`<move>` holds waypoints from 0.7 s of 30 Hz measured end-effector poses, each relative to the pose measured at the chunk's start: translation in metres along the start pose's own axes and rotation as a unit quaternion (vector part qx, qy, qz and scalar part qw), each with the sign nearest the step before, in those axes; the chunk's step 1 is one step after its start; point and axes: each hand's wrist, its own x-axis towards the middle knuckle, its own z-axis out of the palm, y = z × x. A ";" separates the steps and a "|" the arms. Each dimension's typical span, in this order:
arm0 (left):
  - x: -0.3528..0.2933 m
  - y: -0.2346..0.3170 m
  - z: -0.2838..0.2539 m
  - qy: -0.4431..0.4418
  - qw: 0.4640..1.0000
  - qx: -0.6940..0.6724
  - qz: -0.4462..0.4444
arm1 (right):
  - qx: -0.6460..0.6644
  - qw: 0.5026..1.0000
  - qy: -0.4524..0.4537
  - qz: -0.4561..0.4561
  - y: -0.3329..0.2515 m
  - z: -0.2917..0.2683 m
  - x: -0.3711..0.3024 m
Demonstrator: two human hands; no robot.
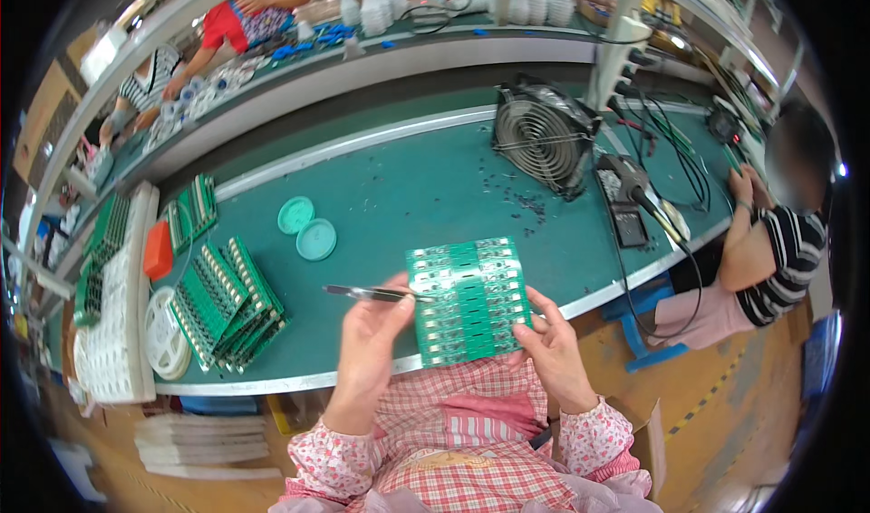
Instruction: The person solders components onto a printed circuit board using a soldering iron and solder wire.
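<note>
Green and closely set with small parts in rows, the board [469,300] is held over the near edge of the worktop [399,187], in front of the person's checked apron [480,486]. The right hand [556,354] grips it at its right edge, thumb on the upper face and fingers pinching it near the lower corner. The left hand [366,332] pinches a slim dark tool [362,292] between thumb and fingers — its tip reaches over the board's left side; whether it touches a part there is too small to tell.

To the left, a leaning pile of similar boards [227,304] stands on the worktop, with a white reel [167,333] just beside it. Behind these are an orange box [158,250], another row of boards [192,212] and a long white tray [118,309]. Two round teal dishes [316,239] lie side by side, touching or nearly so, between the pile and the middle of the worktop.

Farther off to the right stands a black fan [539,137] with a ringed wire guard, dark bits [528,207] scattered near it. Right of the fan is a black holder [628,226] — a cabled tool lies across it. A co-worker in a striped top [793,264] sits at the far right, near a blue stool [639,327].
</note>
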 end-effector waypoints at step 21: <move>-0.006 0.022 0.008 -0.249 0.728 0.568 0.293 | -0.416 0.866 -0.161 -0.227 -0.047 0.041 0.037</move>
